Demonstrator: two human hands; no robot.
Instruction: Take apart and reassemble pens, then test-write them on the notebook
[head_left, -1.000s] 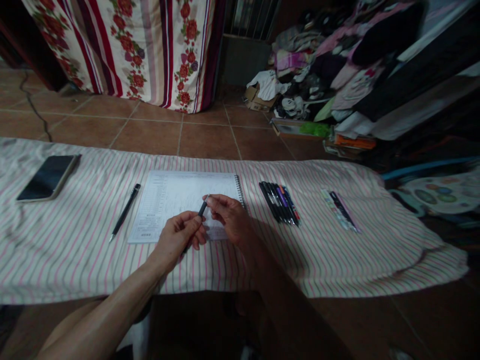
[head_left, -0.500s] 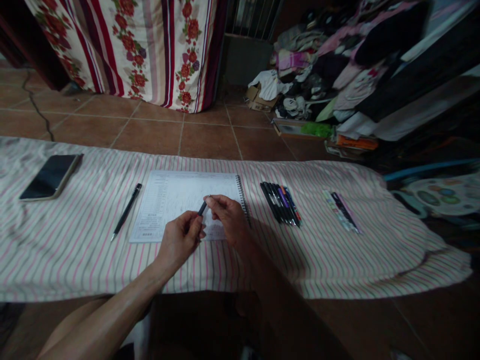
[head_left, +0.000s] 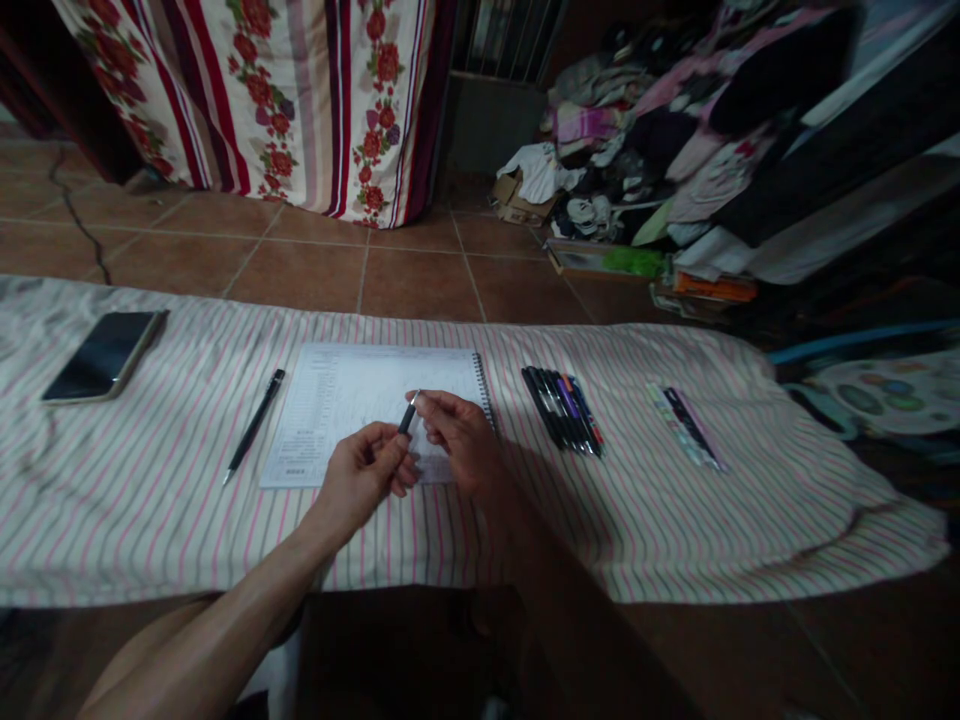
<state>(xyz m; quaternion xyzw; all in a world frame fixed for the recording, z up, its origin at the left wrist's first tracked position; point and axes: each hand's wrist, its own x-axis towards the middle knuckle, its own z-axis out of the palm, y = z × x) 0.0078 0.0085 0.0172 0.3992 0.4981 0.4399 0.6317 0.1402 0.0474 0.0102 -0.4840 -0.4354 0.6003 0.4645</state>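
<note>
Both hands meet over a spiral notebook (head_left: 315,400) with a printed, written-on page. My left hand (head_left: 369,465) is closed around a short dark pen barrel (head_left: 406,418). At its upper, silvery end, the fingertips of my right hand (head_left: 456,428) pinch it. Most of the pen's lower part is hidden in the left fingers. Left of the notebook lies a black pen with a silvery tip (head_left: 253,428). A row of several pens (head_left: 562,410), mostly black with a purple one, rests to the notebook's right.
A striped cloth (head_left: 172,520) covers the long low surface. A phone (head_left: 105,355) lies at its left end, and a few thin packets or refills (head_left: 686,425) at the right. Beyond are a tiled floor (head_left: 300,265), a flowered curtain (head_left: 307,100) and heaped clothes (head_left: 667,130).
A little more of the pen barrel shows between my hands, and the left fingers have loosened and shifted slightly. Everything on the cloth stays in place.
</note>
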